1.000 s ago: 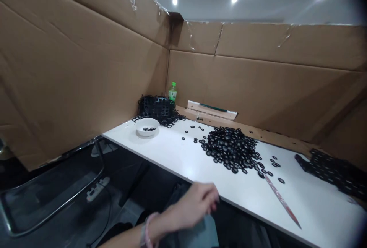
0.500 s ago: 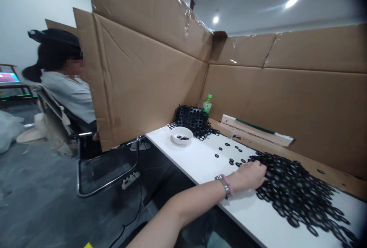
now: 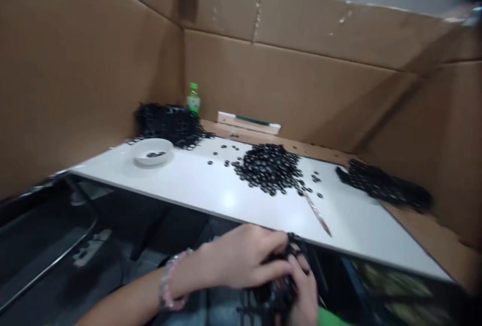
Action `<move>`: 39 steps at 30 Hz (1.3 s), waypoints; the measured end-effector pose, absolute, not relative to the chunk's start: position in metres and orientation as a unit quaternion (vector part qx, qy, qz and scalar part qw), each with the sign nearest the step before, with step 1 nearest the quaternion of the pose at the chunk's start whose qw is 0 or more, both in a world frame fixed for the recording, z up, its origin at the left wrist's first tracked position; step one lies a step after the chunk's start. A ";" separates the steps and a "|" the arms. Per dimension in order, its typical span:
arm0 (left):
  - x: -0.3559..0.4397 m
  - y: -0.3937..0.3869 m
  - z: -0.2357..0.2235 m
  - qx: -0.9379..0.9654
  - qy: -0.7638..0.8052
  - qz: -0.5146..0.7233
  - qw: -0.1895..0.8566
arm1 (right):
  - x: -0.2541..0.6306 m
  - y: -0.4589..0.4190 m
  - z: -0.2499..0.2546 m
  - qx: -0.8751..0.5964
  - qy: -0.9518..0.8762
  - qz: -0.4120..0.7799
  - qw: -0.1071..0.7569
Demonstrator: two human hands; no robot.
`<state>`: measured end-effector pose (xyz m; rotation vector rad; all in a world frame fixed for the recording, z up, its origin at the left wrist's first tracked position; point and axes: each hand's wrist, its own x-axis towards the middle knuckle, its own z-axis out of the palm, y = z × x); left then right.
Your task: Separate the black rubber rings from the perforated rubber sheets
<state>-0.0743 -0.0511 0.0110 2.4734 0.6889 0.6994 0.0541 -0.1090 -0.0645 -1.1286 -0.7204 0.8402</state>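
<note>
At the table's near edge, my left hand [image 3: 248, 255] is closed, thumb and forefinger pinching at a dark bunch of black plastic webbing [image 3: 269, 293]. Its wrist wears a pink-and-silver bracelet. My right hand [image 3: 305, 291] meets it from the right, fingers bent around the same bunch, which hangs down over my lap. Motion blur and the fingers hide the exact shape of the pieces. Beyond them, a heap of small black rings [image 3: 269, 168] lies on the white table [image 3: 196, 193], several loose rings scattered about it.
A white bowl [image 3: 152, 159] with a few black rings stands at left. Behind it are a black lattice pile [image 3: 165, 122] and a green-capped bottle [image 3: 194, 100]. A pointed slender tool [image 3: 317, 215] lies right of the heap. More black webbing [image 3: 387, 185] lies far right. Cardboard walls [image 3: 301, 85] surround the table.
My view has swung right, and the person seated at left is out of sight. My left hand has left the ring heap and come back to the near edge, where my right hand now shows.
</note>
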 end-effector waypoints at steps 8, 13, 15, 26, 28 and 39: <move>-0.076 -0.048 0.013 0.875 0.275 0.242 0.318 | 0.039 -0.106 -0.050 -0.412 -0.213 0.494 0.736; -0.074 -0.051 0.007 0.890 0.267 0.249 0.273 | 0.037 -0.108 -0.058 -0.419 -0.218 0.482 0.738; -0.071 -0.052 0.006 0.891 0.274 0.265 0.248 | 0.038 -0.107 -0.062 -0.431 -0.214 0.455 0.749; -0.072 -0.055 0.002 0.927 0.218 0.303 -0.048 | 0.068 -0.108 -0.057 -0.542 -0.293 0.482 0.623; -0.071 -0.054 -0.003 0.908 0.230 0.345 -0.057 | 0.064 -0.105 -0.058 -0.560 -0.267 0.462 0.633; -0.080 -0.071 -0.038 0.887 -0.025 0.444 -0.127 | 0.067 -0.091 -0.060 -0.569 -0.159 0.412 0.694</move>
